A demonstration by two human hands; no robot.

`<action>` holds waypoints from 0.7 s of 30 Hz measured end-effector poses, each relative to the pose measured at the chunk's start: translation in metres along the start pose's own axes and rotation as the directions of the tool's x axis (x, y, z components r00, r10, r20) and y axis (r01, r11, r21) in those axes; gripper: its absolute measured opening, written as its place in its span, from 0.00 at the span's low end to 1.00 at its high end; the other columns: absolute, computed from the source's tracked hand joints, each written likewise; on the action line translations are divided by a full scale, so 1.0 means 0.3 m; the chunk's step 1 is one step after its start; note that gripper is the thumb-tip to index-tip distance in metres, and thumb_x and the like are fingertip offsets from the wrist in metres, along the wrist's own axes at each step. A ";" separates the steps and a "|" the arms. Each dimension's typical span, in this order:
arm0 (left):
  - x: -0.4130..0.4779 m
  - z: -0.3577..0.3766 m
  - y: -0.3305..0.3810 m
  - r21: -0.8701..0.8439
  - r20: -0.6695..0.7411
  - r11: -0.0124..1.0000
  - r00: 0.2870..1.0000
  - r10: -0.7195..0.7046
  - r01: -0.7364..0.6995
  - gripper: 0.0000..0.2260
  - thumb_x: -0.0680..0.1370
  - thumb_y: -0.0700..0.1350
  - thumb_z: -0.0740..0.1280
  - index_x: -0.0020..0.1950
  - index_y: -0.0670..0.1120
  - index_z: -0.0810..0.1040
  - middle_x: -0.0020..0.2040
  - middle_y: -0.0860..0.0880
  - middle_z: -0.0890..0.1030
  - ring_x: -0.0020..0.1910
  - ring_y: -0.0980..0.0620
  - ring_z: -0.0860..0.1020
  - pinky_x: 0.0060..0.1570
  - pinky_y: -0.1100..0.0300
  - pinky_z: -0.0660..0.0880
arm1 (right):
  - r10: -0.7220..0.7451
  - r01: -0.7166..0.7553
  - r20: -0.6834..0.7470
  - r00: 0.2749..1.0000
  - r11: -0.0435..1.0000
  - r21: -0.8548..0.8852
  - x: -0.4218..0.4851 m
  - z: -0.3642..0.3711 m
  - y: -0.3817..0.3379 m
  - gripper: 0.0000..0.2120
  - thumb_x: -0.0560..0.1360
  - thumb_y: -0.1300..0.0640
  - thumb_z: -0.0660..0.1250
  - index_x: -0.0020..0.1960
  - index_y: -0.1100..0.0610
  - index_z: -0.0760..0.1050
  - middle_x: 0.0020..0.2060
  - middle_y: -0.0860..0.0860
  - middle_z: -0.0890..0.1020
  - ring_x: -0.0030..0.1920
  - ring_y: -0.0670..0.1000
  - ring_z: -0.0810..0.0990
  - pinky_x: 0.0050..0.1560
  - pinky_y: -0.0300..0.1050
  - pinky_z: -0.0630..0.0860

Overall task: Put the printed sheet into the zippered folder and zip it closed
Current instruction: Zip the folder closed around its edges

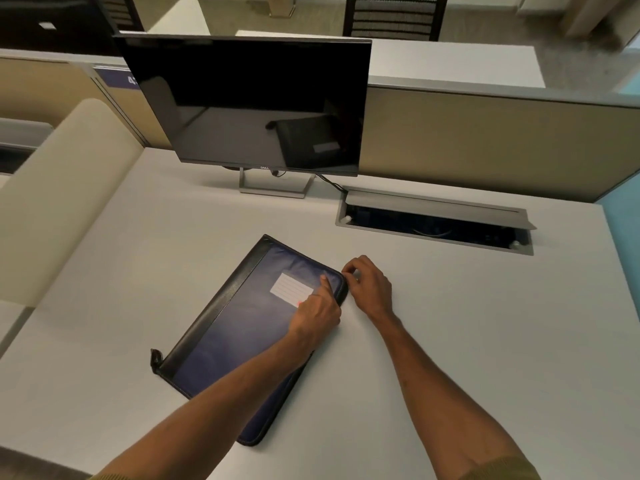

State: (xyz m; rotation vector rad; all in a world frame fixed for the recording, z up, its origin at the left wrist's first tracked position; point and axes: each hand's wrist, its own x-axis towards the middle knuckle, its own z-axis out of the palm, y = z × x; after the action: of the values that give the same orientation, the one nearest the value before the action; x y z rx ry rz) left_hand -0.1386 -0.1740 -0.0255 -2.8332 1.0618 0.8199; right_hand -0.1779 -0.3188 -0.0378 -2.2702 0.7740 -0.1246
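Observation:
A dark blue zippered folder (235, 327) with a black spine and a white lined label (290, 286) lies flat and closed-over on the white desk (450, 323), turned at an angle. My left hand (317, 315) rests on its cover near the far right corner, the index finger stretched out and pressing beside the label. My right hand (369, 284) is at that same corner, with thumb and fingers pinching something small at the folder's edge, seemingly the zipper pull; the pull itself is hidden. No printed sheet is in sight.
A dark monitor (249, 105) on a metal stand stands at the back of the desk. To its right an open cable tray (433, 223) is set into the desk. A beige partition (485, 143) runs behind, a cream panel (59, 202) to the left.

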 end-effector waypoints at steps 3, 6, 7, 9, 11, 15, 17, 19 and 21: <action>-0.040 0.016 -0.013 -0.110 0.025 0.993 0.999 -0.034 0.036 0.26 0.87 0.39 0.61 0.82 0.29 0.60 0.66 0.37 0.82 0.47 0.50 0.87 0.39 0.56 0.81 | -0.058 0.058 0.086 0.995 0.998 0.001 0.048 -0.006 -0.016 0.05 0.82 0.55 0.69 0.53 0.56 0.81 0.54 0.48 0.82 0.54 0.51 0.83 0.54 0.50 0.82; -0.034 0.038 -0.002 -0.276 0.080 0.952 0.990 -0.114 0.131 0.26 0.89 0.38 0.57 0.84 0.29 0.53 0.69 0.31 0.77 0.54 0.42 0.85 0.51 0.50 0.82 | -0.122 0.128 0.197 0.973 0.992 -0.019 0.108 -0.002 -0.052 0.06 0.82 0.55 0.69 0.54 0.57 0.81 0.56 0.51 0.82 0.55 0.54 0.83 0.60 0.53 0.81; -0.030 0.061 -0.010 -0.199 -0.020 0.978 0.997 -0.069 0.064 0.26 0.89 0.38 0.56 0.82 0.27 0.52 0.71 0.28 0.75 0.55 0.41 0.85 0.53 0.51 0.83 | -0.149 0.161 0.234 0.961 0.986 -0.035 0.128 0.001 -0.067 0.06 0.83 0.55 0.68 0.54 0.57 0.81 0.55 0.52 0.82 0.55 0.54 0.82 0.60 0.54 0.81; -0.022 0.077 -0.028 -0.157 -0.001 0.986 0.999 -0.051 0.050 0.25 0.89 0.38 0.56 0.82 0.27 0.53 0.74 0.23 0.69 0.61 0.37 0.83 0.64 0.49 0.81 | -0.217 0.248 0.290 0.932 0.966 -0.076 0.164 0.015 -0.098 0.06 0.83 0.55 0.68 0.55 0.57 0.81 0.55 0.52 0.81 0.54 0.55 0.82 0.59 0.55 0.80; -0.019 0.068 -0.028 -0.283 0.048 0.948 0.990 -0.136 0.144 0.27 0.88 0.43 0.56 0.85 0.35 0.55 0.76 0.30 0.71 0.68 0.35 0.80 0.69 0.43 0.77 | -0.264 0.316 0.329 0.907 0.942 -0.116 0.191 0.031 -0.127 0.06 0.84 0.54 0.66 0.56 0.56 0.80 0.56 0.52 0.80 0.54 0.55 0.81 0.58 0.55 0.80; -0.007 0.037 -0.119 0.174 -0.144 0.965 0.965 0.221 -0.195 0.29 0.88 0.53 0.52 0.85 0.38 0.55 0.65 0.37 0.78 0.54 0.35 0.82 0.48 0.43 0.77 | -0.286 0.351 0.334 0.898 0.924 -0.154 0.222 0.057 -0.146 0.07 0.85 0.54 0.64 0.57 0.54 0.79 0.55 0.52 0.79 0.53 0.55 0.81 0.57 0.54 0.80; 0.018 -0.001 -0.201 0.245 -0.241 0.941 0.925 0.292 -0.233 0.26 0.88 0.57 0.50 0.80 0.42 0.64 0.64 0.42 0.78 0.56 0.39 0.80 0.49 0.44 0.77 | -0.303 0.371 0.334 0.893 0.915 -0.160 0.231 0.060 -0.138 0.06 0.85 0.53 0.64 0.57 0.53 0.79 0.55 0.51 0.78 0.53 0.54 0.80 0.57 0.54 0.79; 0.050 -0.057 -0.292 0.191 -0.345 0.977 0.926 0.157 -0.095 0.25 0.87 0.58 0.50 0.79 0.46 0.66 0.70 0.45 0.76 0.66 0.42 0.76 0.62 0.46 0.75 | -0.310 0.383 0.344 0.886 0.908 -0.169 0.238 0.064 -0.131 0.07 0.85 0.52 0.63 0.57 0.53 0.78 0.55 0.50 0.78 0.52 0.53 0.80 0.57 0.54 0.80; 0.086 -0.104 -0.384 0.070 -0.399 0.992 0.915 -0.066 0.102 0.30 0.87 0.61 0.53 0.85 0.46 0.58 0.81 0.46 0.67 0.80 0.43 0.67 0.78 0.45 0.66 | -0.313 0.395 0.360 0.879 0.900 -0.183 0.243 0.071 -0.131 0.08 0.86 0.51 0.63 0.58 0.53 0.78 0.57 0.50 0.78 0.52 0.53 0.80 0.57 0.53 0.81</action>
State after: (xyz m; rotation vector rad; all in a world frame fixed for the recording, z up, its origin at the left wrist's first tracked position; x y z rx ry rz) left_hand -0.0368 -0.1067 -0.0306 -3.0129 0.9658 0.1825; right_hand -0.0926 -0.3251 -0.0369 -2.5682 0.1974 0.1849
